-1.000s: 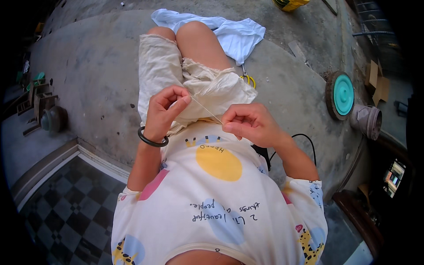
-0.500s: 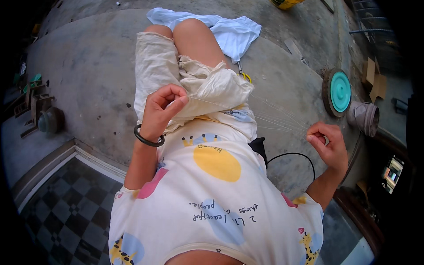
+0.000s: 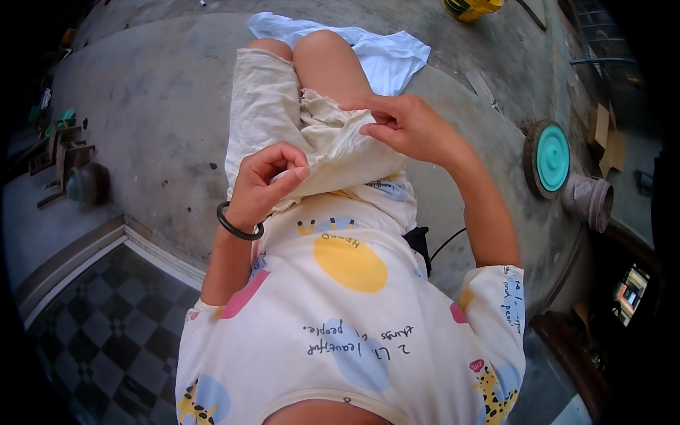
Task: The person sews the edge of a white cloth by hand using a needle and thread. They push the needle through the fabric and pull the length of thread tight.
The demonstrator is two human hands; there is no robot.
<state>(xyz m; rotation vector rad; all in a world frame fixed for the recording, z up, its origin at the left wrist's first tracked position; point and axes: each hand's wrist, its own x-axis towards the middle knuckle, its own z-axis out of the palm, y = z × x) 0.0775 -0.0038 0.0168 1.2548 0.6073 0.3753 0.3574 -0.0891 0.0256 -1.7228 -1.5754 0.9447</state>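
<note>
A cream cloth (image 3: 263, 92) with frayed edges covers my lap. My left hand (image 3: 273, 180), a dark bangle (image 3: 237, 225) on its wrist, is closed in a pinch at the cloth's near gathered edge, by some fine pale threads. Reaching across from the right, my right hand (image 3: 411, 127) has its thumb and forefinger on either side of a raised fold of the same cloth. The exact tips of that grip are partly hidden.
A white cloth (image 3: 397, 60) lies on the concrete floor beyond my knees. To the right are a round turquoise lid (image 3: 551, 159), a grey bucket (image 3: 589, 202) and cardboard (image 3: 608, 142). Small wooden stools (image 3: 64, 156) stand at the left. A yellow container (image 3: 473, 7) is at the top.
My right hand has come in from the far right to the cloth on my lap. The threads stretched between my hands no longer show. My left hand has hardly moved.
</note>
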